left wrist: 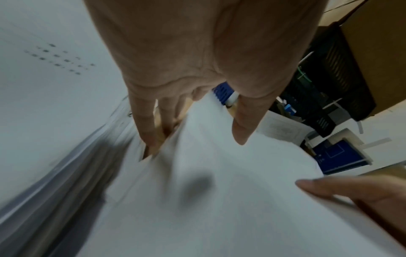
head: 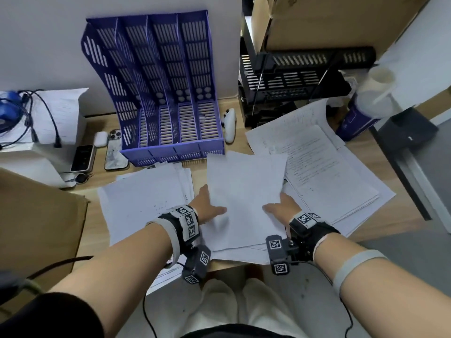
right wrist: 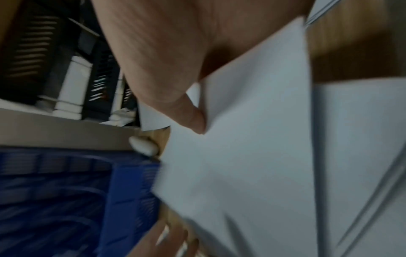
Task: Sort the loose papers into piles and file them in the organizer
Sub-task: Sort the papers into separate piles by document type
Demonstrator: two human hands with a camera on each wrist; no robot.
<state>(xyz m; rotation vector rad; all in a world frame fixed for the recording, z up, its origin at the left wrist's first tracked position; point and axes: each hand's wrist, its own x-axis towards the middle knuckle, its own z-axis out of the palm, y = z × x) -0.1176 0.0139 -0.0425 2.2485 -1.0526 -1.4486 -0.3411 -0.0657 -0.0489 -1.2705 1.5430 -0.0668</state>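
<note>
Head view: the left hand [head: 207, 206] and right hand [head: 283, 207] each have their grip clamped on a side edge of a blank paper stack [head: 244, 191], thumbs on top, above the tabletop [head: 231, 145] just before the empty purple organizer [head: 170, 93].

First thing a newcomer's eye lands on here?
The blank stack of papers at centre, held from both sides: the left hand and right hand grip it with thumbs on top. Next, the purple organizer standing behind it, all slots empty, and more sheets spread flat on the wooden desk on either side.
</note>
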